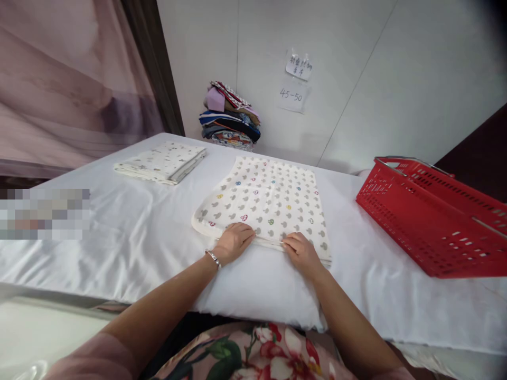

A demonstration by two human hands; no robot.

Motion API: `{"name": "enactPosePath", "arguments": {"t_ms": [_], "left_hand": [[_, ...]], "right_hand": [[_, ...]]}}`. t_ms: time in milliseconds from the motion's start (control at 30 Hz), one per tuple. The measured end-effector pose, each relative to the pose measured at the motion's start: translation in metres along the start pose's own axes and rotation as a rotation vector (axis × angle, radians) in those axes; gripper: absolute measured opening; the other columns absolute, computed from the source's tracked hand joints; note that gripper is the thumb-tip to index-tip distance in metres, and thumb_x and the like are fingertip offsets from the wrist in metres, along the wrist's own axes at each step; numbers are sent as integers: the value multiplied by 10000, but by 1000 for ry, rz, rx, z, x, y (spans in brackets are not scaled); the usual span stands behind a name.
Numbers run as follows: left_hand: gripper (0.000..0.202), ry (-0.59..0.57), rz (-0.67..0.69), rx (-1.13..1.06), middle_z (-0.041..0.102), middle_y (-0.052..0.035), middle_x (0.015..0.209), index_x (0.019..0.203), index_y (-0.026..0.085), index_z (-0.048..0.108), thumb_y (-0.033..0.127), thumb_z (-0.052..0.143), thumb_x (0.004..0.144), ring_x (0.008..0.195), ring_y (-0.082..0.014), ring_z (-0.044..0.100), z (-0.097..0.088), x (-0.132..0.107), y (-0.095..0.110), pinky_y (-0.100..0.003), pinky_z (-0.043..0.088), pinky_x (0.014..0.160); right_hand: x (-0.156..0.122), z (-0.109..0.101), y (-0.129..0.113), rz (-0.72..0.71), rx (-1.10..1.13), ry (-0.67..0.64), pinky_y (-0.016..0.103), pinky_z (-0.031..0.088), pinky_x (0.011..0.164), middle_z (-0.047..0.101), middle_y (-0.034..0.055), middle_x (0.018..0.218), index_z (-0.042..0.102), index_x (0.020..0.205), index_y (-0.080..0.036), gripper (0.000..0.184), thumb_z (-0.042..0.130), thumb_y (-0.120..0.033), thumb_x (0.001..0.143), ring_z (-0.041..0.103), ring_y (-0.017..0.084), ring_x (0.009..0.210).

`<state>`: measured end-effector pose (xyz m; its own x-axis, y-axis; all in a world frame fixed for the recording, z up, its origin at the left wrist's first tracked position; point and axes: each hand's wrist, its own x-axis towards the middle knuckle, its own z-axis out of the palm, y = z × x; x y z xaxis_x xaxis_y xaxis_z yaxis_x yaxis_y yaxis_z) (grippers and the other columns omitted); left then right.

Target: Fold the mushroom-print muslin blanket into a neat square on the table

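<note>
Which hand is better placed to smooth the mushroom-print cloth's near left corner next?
Probably the left hand: it touches the cloth nearer that corner than the right hand does.

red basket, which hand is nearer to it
Right: the right hand touches the patterned cloth, left of the red basket; the left hand is farther left.

patterned cloth (269, 200): edge partly behind fingers (242, 228) | red basket (415, 216): cut off right
</note>
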<state>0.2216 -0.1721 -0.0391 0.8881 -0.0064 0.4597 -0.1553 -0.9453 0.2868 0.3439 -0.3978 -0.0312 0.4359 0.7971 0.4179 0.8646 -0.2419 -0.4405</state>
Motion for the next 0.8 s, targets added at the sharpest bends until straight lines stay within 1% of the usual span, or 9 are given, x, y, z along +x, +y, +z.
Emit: {"name": "enactPosePath", "arguments": {"t_ms": [167, 233, 300, 433, 533, 633, 700, 800], "left_hand": [[234, 69, 24, 20, 631, -50, 946, 967, 201, 612, 217, 395, 883, 890, -166, 554, 3, -1, -1, -339, 425, 815], [243, 95, 44, 25, 623, -56, 972, 956, 198, 613, 164, 388, 869, 899, -163, 550, 2, 0, 2, -337, 430, 815], [254, 103, 84, 34, 611, -59, 1001, 903, 193, 618, 111, 385, 845, 914, -165, 536, 1, 1, 8, -341, 429, 819], [263, 35, 191, 72, 575, -56, 1078, 803, 189, 614, 65, 382, 820, 964, -179, 495, 2, 9, 27, -371, 396, 851], [201, -29, 197, 83, 563, -60, 1091, 800, 188, 614, 136, 425, 840, 1001, -196, 478, 8, 20, 38, -388, 379, 859], [137, -59, 148, 85, 567, -66, 1072, 824, 186, 620, 201, 485, 834, 999, -212, 477, 17, 29, 42, -394, 376, 849], [142, -61, 132, 89, 571, -65, 1053, 818, 181, 622, 192, 482, 837, 985, -212, 479, 22, 32, 41, -392, 378, 839], [192, -67, 172, 85, 573, -63, 1026, 780, 167, 610, 143, 433, 851, 969, -201, 478, 26, 33, 40, -387, 375, 847]], "right_hand": [[0, 4, -1, -1, 14, 72, 319, 449, 747, 592, 52, 885, 620, 885, -217, 199, 423, -195, 875, 524, 182, 861], [1, 5, -2, -6, 8, 98, 321, 449, 728, 592, 53, 850, 611, 850, -213, 216, 398, -197, 882, 525, 185, 839], [2, 5, -2, -16, -1, 125, 324, 446, 723, 592, 53, 833, 599, 824, -209, 222, 386, -197, 886, 524, 185, 828], [4, 5, -3, -32, -19, 140, 326, 443, 721, 589, 52, 827, 588, 822, -210, 214, 384, -190, 884, 524, 185, 826], [4, 5, -2, -39, -33, 134, 327, 445, 716, 586, 54, 821, 587, 830, -210, 211, 384, -179, 880, 525, 186, 823], [4, 5, -2, -48, -45, 125, 327, 445, 721, 587, 55, 823, 582, 836, -206, 206, 385, -161, 875, 523, 185, 823], [4, 5, -1, -50, -50, 120, 327, 445, 723, 589, 55, 827, 579, 838, -205, 203, 386, -152, 872, 522, 185, 823], [5, 5, -1, -52, -46, 112, 327, 449, 722, 591, 55, 831, 582, 843, -208, 205, 388, -149, 871, 524, 184, 821]]}}
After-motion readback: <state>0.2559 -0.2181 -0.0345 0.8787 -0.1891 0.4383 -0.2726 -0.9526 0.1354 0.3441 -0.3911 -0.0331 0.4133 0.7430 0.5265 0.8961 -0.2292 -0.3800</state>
